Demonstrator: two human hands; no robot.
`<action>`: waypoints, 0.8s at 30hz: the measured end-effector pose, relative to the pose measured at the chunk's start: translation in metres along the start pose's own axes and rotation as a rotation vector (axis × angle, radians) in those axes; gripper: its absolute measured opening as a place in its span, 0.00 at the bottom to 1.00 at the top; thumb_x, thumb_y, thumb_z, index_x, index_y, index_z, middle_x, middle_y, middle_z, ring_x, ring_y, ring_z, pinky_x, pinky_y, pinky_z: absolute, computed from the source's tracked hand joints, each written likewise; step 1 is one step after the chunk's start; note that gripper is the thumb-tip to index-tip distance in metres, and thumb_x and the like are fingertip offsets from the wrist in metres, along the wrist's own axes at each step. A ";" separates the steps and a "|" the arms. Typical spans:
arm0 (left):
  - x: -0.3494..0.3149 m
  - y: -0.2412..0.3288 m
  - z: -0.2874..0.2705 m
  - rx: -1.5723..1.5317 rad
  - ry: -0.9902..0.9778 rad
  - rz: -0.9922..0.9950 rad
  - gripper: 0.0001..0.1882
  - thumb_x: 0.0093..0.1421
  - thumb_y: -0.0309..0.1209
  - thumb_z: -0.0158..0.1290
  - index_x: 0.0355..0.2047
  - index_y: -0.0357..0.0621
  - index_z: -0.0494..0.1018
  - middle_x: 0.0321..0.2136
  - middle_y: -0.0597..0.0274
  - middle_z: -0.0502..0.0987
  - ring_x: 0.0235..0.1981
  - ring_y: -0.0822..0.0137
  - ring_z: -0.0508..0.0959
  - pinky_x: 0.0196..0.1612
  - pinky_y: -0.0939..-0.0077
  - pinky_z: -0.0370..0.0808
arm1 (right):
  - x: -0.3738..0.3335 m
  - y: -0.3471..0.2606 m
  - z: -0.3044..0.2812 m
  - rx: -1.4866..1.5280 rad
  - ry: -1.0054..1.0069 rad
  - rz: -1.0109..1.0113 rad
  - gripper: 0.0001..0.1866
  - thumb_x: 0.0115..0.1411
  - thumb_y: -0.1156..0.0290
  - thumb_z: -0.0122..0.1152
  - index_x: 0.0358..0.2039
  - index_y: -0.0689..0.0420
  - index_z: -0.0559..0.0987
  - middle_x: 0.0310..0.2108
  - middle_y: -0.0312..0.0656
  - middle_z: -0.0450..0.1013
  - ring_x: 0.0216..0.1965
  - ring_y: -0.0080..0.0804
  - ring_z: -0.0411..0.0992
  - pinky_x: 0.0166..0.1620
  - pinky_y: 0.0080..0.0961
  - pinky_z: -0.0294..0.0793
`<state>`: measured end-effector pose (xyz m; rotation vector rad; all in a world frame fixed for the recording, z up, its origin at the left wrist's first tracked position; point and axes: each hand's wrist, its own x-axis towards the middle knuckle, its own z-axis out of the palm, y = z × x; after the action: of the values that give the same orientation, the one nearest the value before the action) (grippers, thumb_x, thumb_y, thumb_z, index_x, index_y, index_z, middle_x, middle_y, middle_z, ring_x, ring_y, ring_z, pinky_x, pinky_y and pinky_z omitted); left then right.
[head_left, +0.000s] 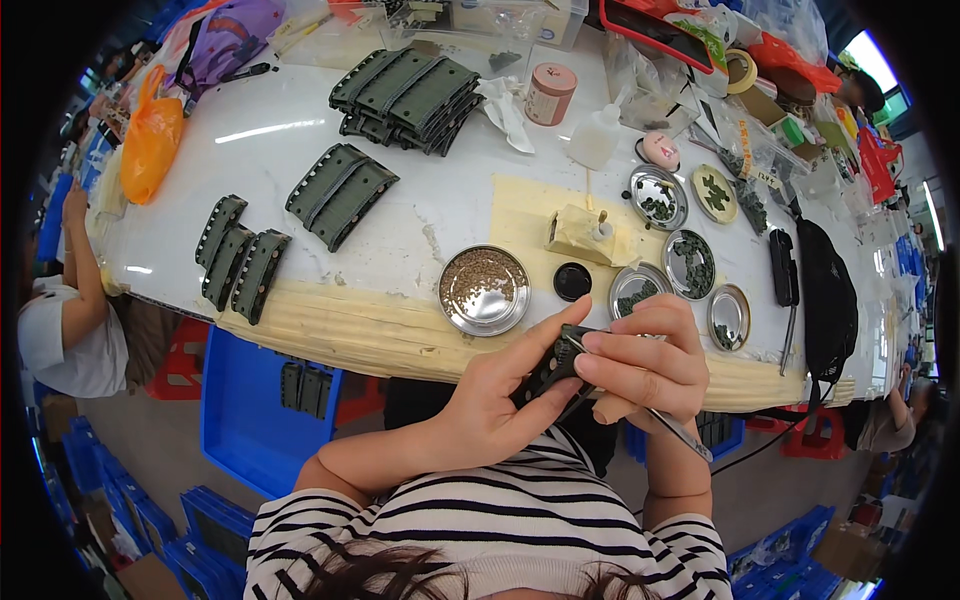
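Note:
My left hand (pixel 500 400) grips a small dark green curved plastic part (pixel 545 378) just over the table's near edge. In my right hand (pixel 650 365) is a pair of metal tweezers (pixel 682 436), its rear end sticking out below the palm. The tweezers' tips meet the upper end of the part; fingers hide anything tiny between them. A fingertip of the right hand wears a tan cover (pixel 612 408). Just beyond the hands are a round metal dish of small brown bits (pixel 484 290), a black round cap (pixel 572 281) and a dish of small green pieces (pixel 636 290).
Green slatted panels (pixel 405 95) are stacked at the back, with one panel (pixel 342 195) and narrower pieces (pixel 240 260) to the left. More dishes (pixel 688 264), a squeeze bottle (pixel 597 135) and a black pouch (pixel 828 300) lie right. A blue bin (pixel 255 410) stands below the edge. Another person (pixel 75 320) sits left.

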<state>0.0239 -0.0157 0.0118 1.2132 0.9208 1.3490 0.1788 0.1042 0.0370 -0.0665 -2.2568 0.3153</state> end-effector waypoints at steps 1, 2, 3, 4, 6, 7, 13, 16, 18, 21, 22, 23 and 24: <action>0.000 -0.001 0.000 -0.006 0.002 0.005 0.31 0.63 0.18 0.43 0.65 0.33 0.46 0.56 0.57 0.62 0.56 0.72 0.64 0.58 0.79 0.59 | -0.001 0.001 0.000 0.010 0.002 -0.001 0.23 0.54 0.44 0.53 0.34 0.50 0.82 0.32 0.32 0.76 0.32 0.31 0.70 0.35 0.30 0.69; 0.001 -0.001 0.001 -0.011 0.003 0.010 0.31 0.63 0.18 0.43 0.65 0.32 0.46 0.56 0.58 0.62 0.56 0.73 0.64 0.58 0.79 0.59 | -0.002 0.003 0.000 0.020 0.004 -0.001 0.24 0.55 0.44 0.53 0.35 0.51 0.82 0.32 0.33 0.76 0.32 0.31 0.70 0.35 0.30 0.69; 0.001 -0.003 0.002 -0.026 0.038 0.022 0.31 0.63 0.19 0.44 0.64 0.33 0.48 0.53 0.58 0.65 0.53 0.74 0.65 0.55 0.80 0.61 | -0.003 0.003 0.001 0.030 0.006 -0.002 0.24 0.55 0.43 0.53 0.35 0.52 0.82 0.32 0.35 0.76 0.32 0.31 0.70 0.35 0.30 0.69; 0.002 -0.006 0.005 -0.041 0.072 0.034 0.30 0.62 0.19 0.45 0.64 0.33 0.49 0.51 0.58 0.68 0.49 0.75 0.67 0.53 0.81 0.63 | -0.002 0.003 0.000 0.069 0.026 0.035 0.25 0.55 0.43 0.53 0.35 0.53 0.81 0.32 0.36 0.76 0.31 0.32 0.70 0.34 0.31 0.69; 0.003 -0.007 0.007 -0.084 0.108 0.030 0.31 0.62 0.20 0.46 0.64 0.33 0.50 0.49 0.58 0.70 0.47 0.75 0.68 0.51 0.82 0.64 | -0.002 -0.001 -0.001 0.151 0.063 0.107 0.26 0.56 0.43 0.53 0.36 0.55 0.81 0.32 0.40 0.76 0.30 0.32 0.71 0.33 0.32 0.70; 0.003 -0.006 0.008 -0.112 0.110 0.014 0.31 0.62 0.20 0.45 0.64 0.33 0.48 0.50 0.58 0.69 0.49 0.75 0.67 0.52 0.82 0.62 | -0.001 -0.006 -0.001 0.197 0.086 0.160 0.25 0.54 0.46 0.56 0.37 0.56 0.81 0.34 0.41 0.76 0.31 0.33 0.71 0.34 0.30 0.71; 0.007 -0.007 0.012 -0.122 0.062 0.052 0.40 0.64 0.21 0.44 0.67 0.40 0.29 0.55 0.56 0.62 0.54 0.71 0.64 0.58 0.76 0.58 | 0.017 -0.050 -0.012 0.116 -0.004 0.371 0.19 0.48 0.62 0.64 0.39 0.60 0.80 0.39 0.47 0.75 0.37 0.37 0.76 0.40 0.27 0.77; 0.004 -0.011 0.015 -0.055 0.060 0.089 0.46 0.63 0.23 0.48 0.66 0.44 0.23 0.54 0.55 0.62 0.53 0.70 0.65 0.59 0.73 0.58 | 0.014 -0.052 -0.009 -0.023 -0.092 0.284 0.19 0.46 0.70 0.63 0.40 0.62 0.80 0.40 0.48 0.75 0.38 0.37 0.76 0.40 0.28 0.77; 0.003 -0.014 0.015 0.044 0.059 0.104 0.50 0.62 0.24 0.50 0.66 0.46 0.20 0.53 0.56 0.62 0.52 0.69 0.66 0.60 0.72 0.58 | 0.020 -0.055 -0.007 -0.067 -0.084 0.252 0.21 0.41 0.74 0.62 0.40 0.64 0.80 0.37 0.48 0.75 0.36 0.39 0.76 0.37 0.28 0.78; 0.004 -0.022 0.016 0.178 0.075 0.108 0.53 0.60 0.24 0.52 0.65 0.50 0.18 0.50 0.59 0.63 0.49 0.70 0.67 0.60 0.72 0.58 | 0.025 -0.055 -0.002 -0.165 -0.066 0.171 0.20 0.41 0.75 0.61 0.39 0.64 0.80 0.35 0.48 0.74 0.34 0.40 0.77 0.35 0.27 0.79; 0.006 -0.030 0.017 0.186 0.083 0.101 0.53 0.60 0.23 0.52 0.64 0.51 0.17 0.50 0.60 0.63 0.48 0.71 0.67 0.60 0.72 0.59 | 0.025 -0.055 0.000 -0.198 -0.058 0.142 0.20 0.41 0.75 0.60 0.38 0.64 0.81 0.34 0.48 0.74 0.33 0.40 0.77 0.34 0.26 0.79; 0.007 -0.032 0.020 0.133 0.129 0.082 0.50 0.60 0.25 0.52 0.64 0.51 0.21 0.49 0.62 0.63 0.47 0.72 0.67 0.59 0.72 0.60 | 0.026 -0.054 0.002 -0.231 -0.050 0.113 0.19 0.41 0.75 0.60 0.38 0.64 0.81 0.34 0.47 0.74 0.33 0.40 0.77 0.33 0.26 0.79; 0.009 -0.034 0.024 0.077 0.174 0.065 0.47 0.61 0.27 0.51 0.64 0.51 0.25 0.48 0.63 0.64 0.46 0.73 0.67 0.59 0.73 0.61 | 0.027 -0.055 0.002 -0.248 -0.061 0.106 0.19 0.41 0.75 0.60 0.37 0.64 0.81 0.33 0.47 0.74 0.33 0.39 0.77 0.34 0.26 0.79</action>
<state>0.0544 -0.0045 -0.0148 1.2068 1.0722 1.5011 0.1624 0.0546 0.0697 -0.3109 -2.3475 0.0927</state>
